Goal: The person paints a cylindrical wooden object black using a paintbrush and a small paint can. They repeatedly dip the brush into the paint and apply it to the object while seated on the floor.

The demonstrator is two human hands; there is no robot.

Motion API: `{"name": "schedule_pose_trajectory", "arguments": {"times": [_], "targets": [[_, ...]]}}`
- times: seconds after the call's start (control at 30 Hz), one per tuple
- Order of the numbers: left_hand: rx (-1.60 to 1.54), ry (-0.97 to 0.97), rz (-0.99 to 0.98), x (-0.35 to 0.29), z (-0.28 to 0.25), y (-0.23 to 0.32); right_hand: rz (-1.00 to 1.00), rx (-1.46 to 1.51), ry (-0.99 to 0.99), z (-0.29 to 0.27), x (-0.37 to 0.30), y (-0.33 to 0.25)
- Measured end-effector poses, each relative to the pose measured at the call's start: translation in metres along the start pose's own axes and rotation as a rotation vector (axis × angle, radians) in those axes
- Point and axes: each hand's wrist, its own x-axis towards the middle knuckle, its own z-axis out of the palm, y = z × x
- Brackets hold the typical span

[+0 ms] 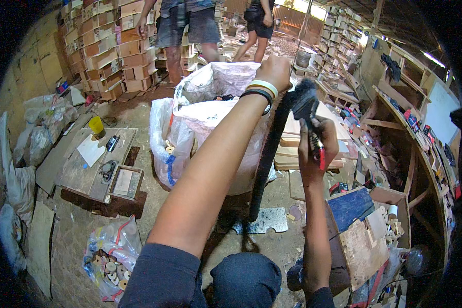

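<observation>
My left hand (273, 75), with bands round its wrist, is closed at the top end of a long, narrow black board (270, 154). The board stands steeply tilted, its lower end near a speckled pale sheet (264, 220) on the floor. To its right, my right hand (321, 141) grips a paintbrush (305, 105) with dark bristles pointing up, close to the board's upper part. Some red shows at the lower end of the brush, below the fingers. My left fingertips are hidden behind the hand.
A large white sack (210, 110) stands beyond my left forearm. Left are a low wooden table (82, 172) with a yellow cup (96, 126) and a bag of wooden discs (113, 272). Right lies a wooden crate (404, 226). Two people stand ahead near stacked wooden boxes (100, 49).
</observation>
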Motion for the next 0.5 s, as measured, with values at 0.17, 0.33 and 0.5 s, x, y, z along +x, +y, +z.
{"name": "schedule_pose_trajectory", "arguments": {"times": [0.17,0.33,0.5], "targets": [[0.034,0.034,0.063,0.002,0.002,-0.008,-0.015,0.061,-0.261,-0.007,-0.07,-0.013],[-0.024,-0.042,-0.028,0.005,-0.003,-0.005,0.153,0.115,-0.508,-0.019,-0.102,-0.023],[0.037,-0.158,-0.03,0.018,-0.004,-0.006,0.004,0.039,-0.155,0.0,0.001,-0.005]]}}
